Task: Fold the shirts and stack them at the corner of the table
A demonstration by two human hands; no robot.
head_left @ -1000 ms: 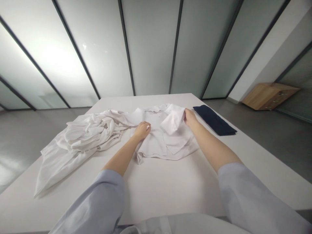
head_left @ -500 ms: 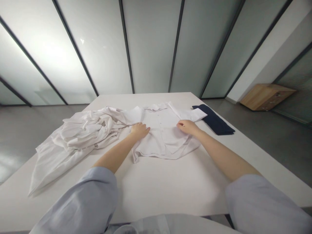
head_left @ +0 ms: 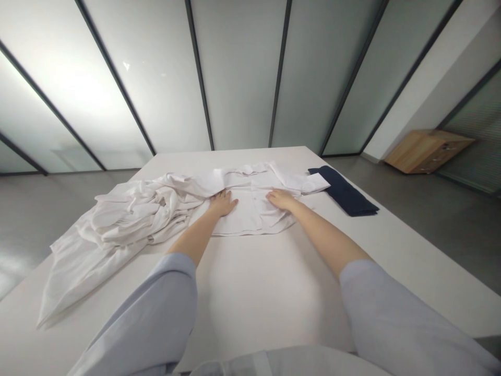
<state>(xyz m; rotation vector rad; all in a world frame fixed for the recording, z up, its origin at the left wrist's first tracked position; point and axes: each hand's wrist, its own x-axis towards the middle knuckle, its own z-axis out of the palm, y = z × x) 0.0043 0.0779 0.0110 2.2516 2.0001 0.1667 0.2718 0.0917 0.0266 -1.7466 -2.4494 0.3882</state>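
A white button-front shirt lies spread on the white table, its collar at the far side and its hem towards me. Creases run across its middle and upper part. My left hand rests flat on the left side of the shirt, fingers spread and pointing away from me. On the right side, my right hand lies palm down on the cloth with its fingers stretched out. One short sleeve reaches out to the right, its cuff by a folded dark navy cloth.
A rumpled heap of white garments covers the left part of the table, touching the shirt. A wooden cabinet stands on the floor at the right. Frosted glass panels rise behind the table.
Both hands have opened from their grip and now lie flat on the shirt. My right hand has moved left, and the shirt's hem has shifted away from me.
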